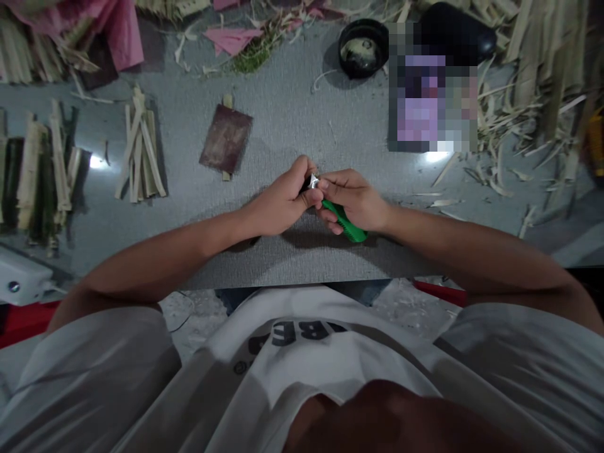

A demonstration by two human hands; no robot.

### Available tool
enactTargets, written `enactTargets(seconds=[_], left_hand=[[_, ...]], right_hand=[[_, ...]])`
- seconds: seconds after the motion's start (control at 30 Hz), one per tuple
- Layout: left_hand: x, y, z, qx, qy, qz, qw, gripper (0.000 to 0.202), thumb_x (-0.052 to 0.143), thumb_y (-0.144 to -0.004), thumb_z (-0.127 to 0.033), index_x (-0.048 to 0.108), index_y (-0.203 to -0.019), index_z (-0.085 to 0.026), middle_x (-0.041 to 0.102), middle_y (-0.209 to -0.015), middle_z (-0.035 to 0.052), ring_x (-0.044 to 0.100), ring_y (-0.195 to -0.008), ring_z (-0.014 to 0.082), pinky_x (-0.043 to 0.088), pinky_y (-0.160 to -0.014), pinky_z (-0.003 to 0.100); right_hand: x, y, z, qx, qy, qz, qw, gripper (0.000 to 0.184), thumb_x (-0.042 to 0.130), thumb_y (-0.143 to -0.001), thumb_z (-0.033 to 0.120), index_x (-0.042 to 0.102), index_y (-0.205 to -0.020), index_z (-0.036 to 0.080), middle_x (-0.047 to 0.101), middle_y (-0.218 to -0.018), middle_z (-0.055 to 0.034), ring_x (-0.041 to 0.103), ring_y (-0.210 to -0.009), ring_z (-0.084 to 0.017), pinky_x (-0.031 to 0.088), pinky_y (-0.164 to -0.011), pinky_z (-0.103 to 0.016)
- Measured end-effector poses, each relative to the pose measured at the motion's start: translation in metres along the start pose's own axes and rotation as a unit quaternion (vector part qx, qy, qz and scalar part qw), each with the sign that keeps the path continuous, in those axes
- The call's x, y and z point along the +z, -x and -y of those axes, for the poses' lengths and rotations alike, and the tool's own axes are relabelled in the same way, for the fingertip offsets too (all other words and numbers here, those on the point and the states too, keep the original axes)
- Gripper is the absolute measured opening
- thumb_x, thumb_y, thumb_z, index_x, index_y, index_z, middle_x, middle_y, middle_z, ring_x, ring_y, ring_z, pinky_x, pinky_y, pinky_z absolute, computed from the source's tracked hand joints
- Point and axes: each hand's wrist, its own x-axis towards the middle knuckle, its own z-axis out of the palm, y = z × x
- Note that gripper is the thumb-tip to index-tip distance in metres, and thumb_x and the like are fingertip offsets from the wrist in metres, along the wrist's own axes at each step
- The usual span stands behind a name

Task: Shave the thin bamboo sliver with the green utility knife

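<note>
My right hand [356, 198] is wrapped round a green-handled utility knife [352, 228], its handle slanting down to the right. The knife's shiny metal tip [314, 181] shows between my two hands. Thumb and fingers of my left hand [283, 198] are closed right beside that tip. Between them is a small dark piece, mostly hidden, whose kind I cannot make out. Both hands meet above the grey table [283, 264], near its front edge. To their left lies a brown sandpaper-like rectangle [227, 139] with a pale strip under it.
Bundled pale strips [141, 154] and green-and-pale strips [40, 173] lie at left. A black round dish [363, 49] stands at the back, near a blurred-out patch and a dark rounded object [457, 34]. Shavings [504, 145] litter the right; pink plastic [117, 31] is back left.
</note>
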Motion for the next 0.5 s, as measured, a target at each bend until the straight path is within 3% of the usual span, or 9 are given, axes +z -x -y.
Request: enactTargets(seconds=[0.2, 0.27, 0.4, 0.5], left_hand=[[-0.001, -0.001, -0.003, 0.000, 0.012, 0.032, 0.999, 0.080, 0.072, -0.110, -0.107, 0.044, -0.114, -0.033, 0.061, -0.092, -0.0032, 0.063, -0.085, 0.0229, 0.053, -0.080, 0.041], [-0.001, 0.000, -0.003, -0.003, -0.003, 0.017, 1.000, 0.077, 0.066, -0.113, -0.107, 0.044, -0.114, -0.033, 0.061, -0.092, -0.0024, 0.062, -0.085, 0.0236, 0.052, -0.081, 0.042], [0.000, -0.002, -0.003, 0.009, -0.010, 0.003, 1.000, 0.077, 0.057, -0.116, -0.108, 0.044, -0.113, -0.033, 0.060, -0.093, -0.0009, 0.064, -0.088, 0.0259, 0.056, -0.085, 0.044], [-0.001, -0.005, -0.001, 0.015, -0.018, -0.012, 1.000, 0.081, 0.060, -0.112, -0.111, 0.045, -0.111, -0.032, 0.057, -0.097, -0.0008, 0.061, -0.088, 0.0242, 0.054, -0.082, 0.043]], right_hand=[[-0.007, -0.003, 0.004, 0.032, -0.001, 0.069, 0.997, 0.074, 0.095, -0.118, 0.086, 0.062, -0.095, 0.024, 0.054, -0.066, 0.0073, 0.057, -0.046, -0.013, 0.050, -0.044, -0.022], [-0.005, -0.003, 0.003, 0.028, 0.003, 0.046, 0.999, 0.072, 0.092, -0.120, 0.086, 0.062, -0.097, 0.024, 0.055, -0.066, 0.0064, 0.057, -0.048, -0.013, 0.051, -0.046, -0.022], [0.006, -0.003, -0.009, -0.052, -0.015, -0.057, 0.997, 0.072, 0.082, -0.125, 0.086, 0.056, -0.097, 0.026, 0.056, -0.068, 0.0064, 0.055, -0.047, -0.013, 0.049, -0.044, -0.022], [0.010, -0.004, -0.015, -0.066, -0.027, -0.059, 0.996, 0.072, 0.082, -0.125, 0.087, 0.053, -0.097, 0.026, 0.055, -0.067, 0.0079, 0.055, -0.045, -0.013, 0.050, -0.044, -0.022]])
